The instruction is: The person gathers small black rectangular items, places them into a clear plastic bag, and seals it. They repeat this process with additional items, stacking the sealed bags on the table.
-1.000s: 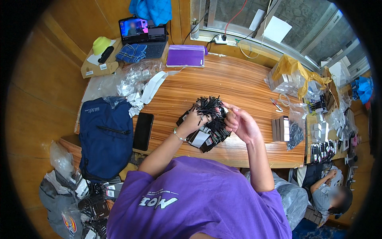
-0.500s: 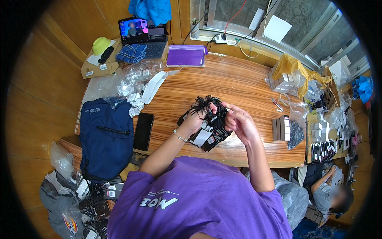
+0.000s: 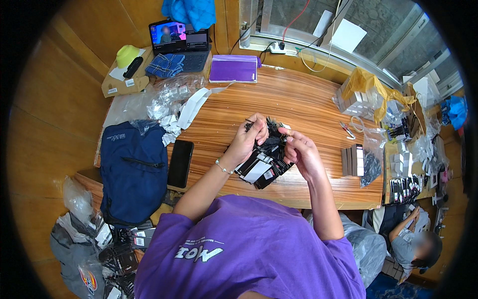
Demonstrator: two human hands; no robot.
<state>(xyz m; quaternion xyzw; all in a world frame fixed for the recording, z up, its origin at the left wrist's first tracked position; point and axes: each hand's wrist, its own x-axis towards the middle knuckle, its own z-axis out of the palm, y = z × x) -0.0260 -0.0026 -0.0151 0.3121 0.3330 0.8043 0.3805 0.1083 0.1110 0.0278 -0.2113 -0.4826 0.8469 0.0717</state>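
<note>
A pile of black and white tags with black cords [image 3: 263, 168] lies on the wooden table in front of me. Over its far left side, my left hand [image 3: 253, 137] is closed around a bunch of thin black cords; their dark ends poke out by the fingers. My right hand [image 3: 304, 153] is at the pile's right edge, thumb and forefinger pinched together. Whatever sits in that pinch is too small to make out. The hands are a short way apart, with more black cords showing between them.
A black phone [image 3: 180, 163] and a navy backpack [image 3: 133, 172] lie on the left. Behind are a purple folder [image 3: 233, 69] and a laptop [image 3: 195, 61]. Grey boxes [image 3: 352, 160], pliers [image 3: 347, 130] and plastic bags stand right. A co-worker [image 3: 416, 244] sits at lower right.
My left hand has turned and closed tighter, so the spread tuft of black cords is mostly hidden in it. The right hand keeps its pinch, almost in place.
</note>
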